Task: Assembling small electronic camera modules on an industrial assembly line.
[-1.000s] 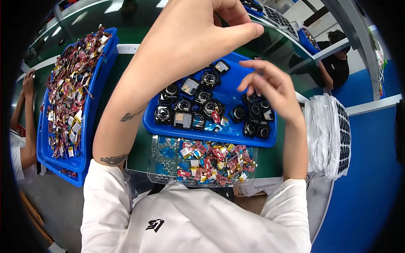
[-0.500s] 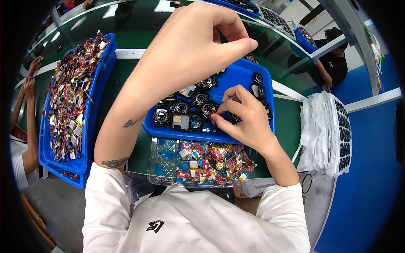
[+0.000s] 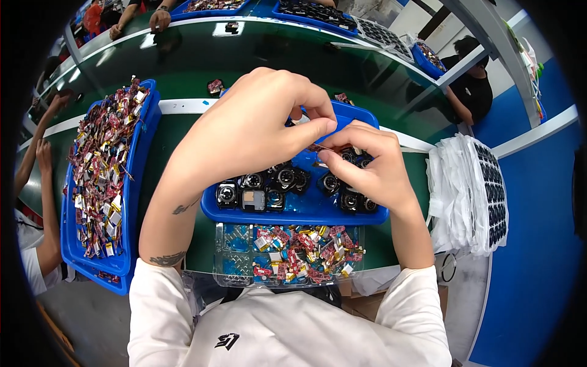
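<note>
My two hands meet over a blue tray (image 3: 293, 216) that holds several black watch-like cases (image 3: 285, 177) with round dials. My right hand (image 3: 378, 162) is closed in a pinch, with a small thin reddish part (image 3: 317, 147) at its fingertips. Close beside it, my left hand (image 3: 269, 116) has its fingers curled and thumb pressed in; what it holds, if anything, is hidden. Below the blue tray sits a clear plastic tray (image 3: 227, 278), heaped with small red circuit boards (image 3: 293, 244) and silver-and-yellow battery cells.
At the left, a stacked blue bin (image 3: 125, 260) overflows with wired boards and batteries. White sheets and black trays (image 3: 468, 189) stand stacked at the right. Beyond the white rail runs a green belt (image 3: 263, 46) with a few small parts. Other people work on the left, far side and right.
My left hand has come down toward the tray, and my right hand has lifted with the small reddish part to meet it. The view has shifted slightly.
</note>
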Demonstrator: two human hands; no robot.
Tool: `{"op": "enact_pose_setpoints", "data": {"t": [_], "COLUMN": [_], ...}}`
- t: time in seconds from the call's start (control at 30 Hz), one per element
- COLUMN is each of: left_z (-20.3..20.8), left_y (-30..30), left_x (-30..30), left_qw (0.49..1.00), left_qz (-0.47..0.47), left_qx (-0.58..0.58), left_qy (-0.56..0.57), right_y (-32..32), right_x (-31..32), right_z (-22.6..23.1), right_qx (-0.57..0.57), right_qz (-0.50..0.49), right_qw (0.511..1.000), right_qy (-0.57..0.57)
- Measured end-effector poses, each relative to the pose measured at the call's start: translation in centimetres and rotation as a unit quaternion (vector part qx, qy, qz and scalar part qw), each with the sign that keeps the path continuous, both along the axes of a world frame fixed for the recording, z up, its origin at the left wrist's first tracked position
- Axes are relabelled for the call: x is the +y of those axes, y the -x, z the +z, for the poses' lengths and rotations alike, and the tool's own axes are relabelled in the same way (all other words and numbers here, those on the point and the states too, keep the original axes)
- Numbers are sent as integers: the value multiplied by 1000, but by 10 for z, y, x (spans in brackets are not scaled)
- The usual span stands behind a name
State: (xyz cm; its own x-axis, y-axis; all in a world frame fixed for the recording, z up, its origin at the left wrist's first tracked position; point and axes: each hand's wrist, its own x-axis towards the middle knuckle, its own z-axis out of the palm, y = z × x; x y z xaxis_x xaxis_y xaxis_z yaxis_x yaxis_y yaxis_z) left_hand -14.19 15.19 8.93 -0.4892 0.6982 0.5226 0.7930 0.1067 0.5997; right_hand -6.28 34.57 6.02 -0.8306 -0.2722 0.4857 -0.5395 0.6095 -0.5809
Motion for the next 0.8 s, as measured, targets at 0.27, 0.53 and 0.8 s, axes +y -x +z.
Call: {"op": "enact_pose_setpoints", "data": {"t": [0.27,0.53,0.8], "left_z": [15,12,8], "left_y": [-4,-1,-5], "left_x": [-7,-3,5], "left_qw": [999,1000,998], "left_qz": [28,26,27], "left_qx": [-39,5,-61], "left_qy": [22,3,-16], "right_y": [9,7,6], "right_x": [3,14,13], "right_z": [20,17,17], "right_qx": [7,-72,-155], "right_qz": [3,-40,20], "right_qw": [996,973,951], "right_qy": [87,214,267]}}
